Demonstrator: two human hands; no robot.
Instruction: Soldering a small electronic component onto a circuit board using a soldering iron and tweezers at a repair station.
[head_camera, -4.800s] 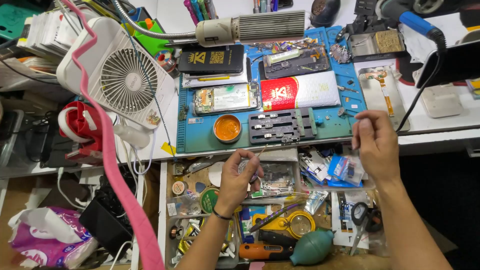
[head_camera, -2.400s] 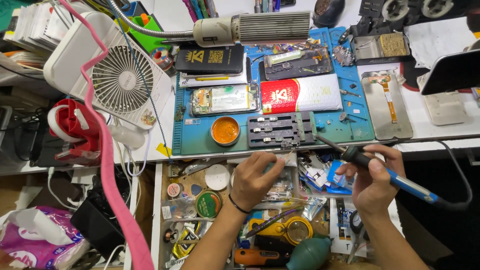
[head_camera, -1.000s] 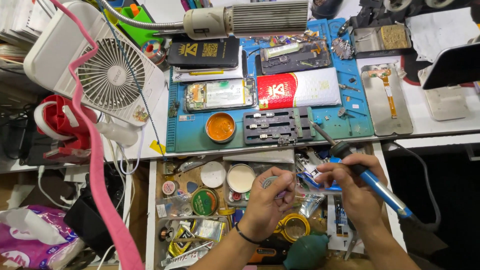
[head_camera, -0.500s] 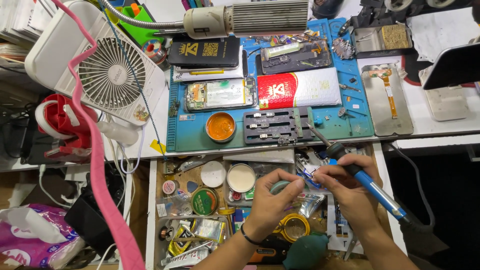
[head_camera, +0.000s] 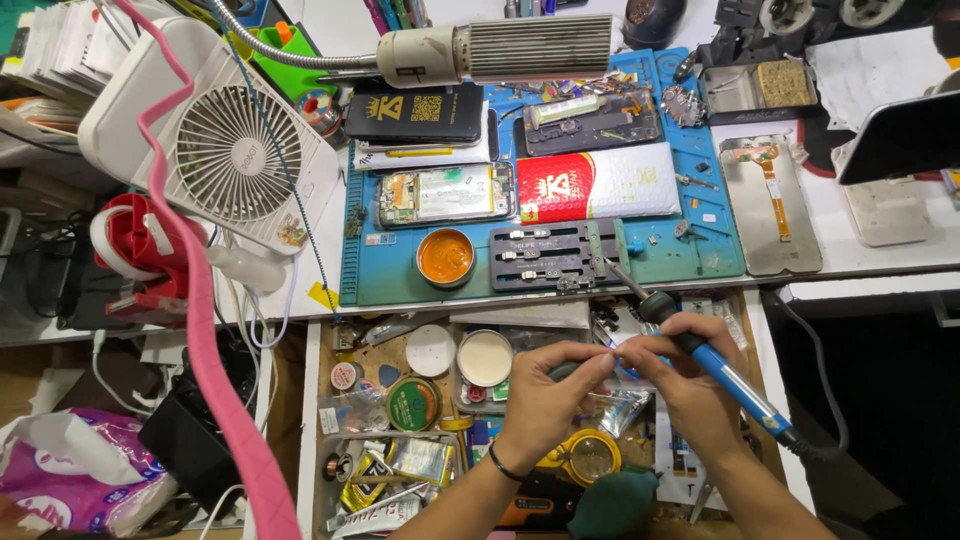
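The right hand (head_camera: 690, 375) is gripping a blue soldering iron (head_camera: 715, 365), fingers wrapped round its handle, with the tip (head_camera: 612, 268) pointing up and left to the edge of the blue mat (head_camera: 720, 255). The iron's cord (head_camera: 825, 440) is trailing off to the lower right. The left hand (head_camera: 550, 390) is closing its fingertips together right against the right hand's fingertips, pinching something too small to make out.

Both hands are hovering over an open drawer (head_camera: 400, 400) crammed with tins, wire spools and packets; a white round tin (head_camera: 485, 357) is sitting just left of the left hand, with a green one (head_camera: 414, 403) further left. A yellow magnifier (head_camera: 585, 455) and a teal blower (head_camera: 615, 505) are lying below the wrists.

Above the drawer, on the bench (head_camera: 880, 250), the mat is carrying a dark board holder (head_camera: 550, 255) just beside the iron's tip, an orange flux pot (head_camera: 446, 256), an opened phone (head_camera: 445, 195) and a red-and-white pouch (head_camera: 595, 183). A phone frame (head_camera: 770, 205) is resting to the right of the mat. A white fan (head_camera: 235, 150) is standing at the left, with a pink hose (head_camera: 200, 300) crossing in front of it, and a lamp (head_camera: 500, 50) on a flexible neck is hanging over the top of the mat.
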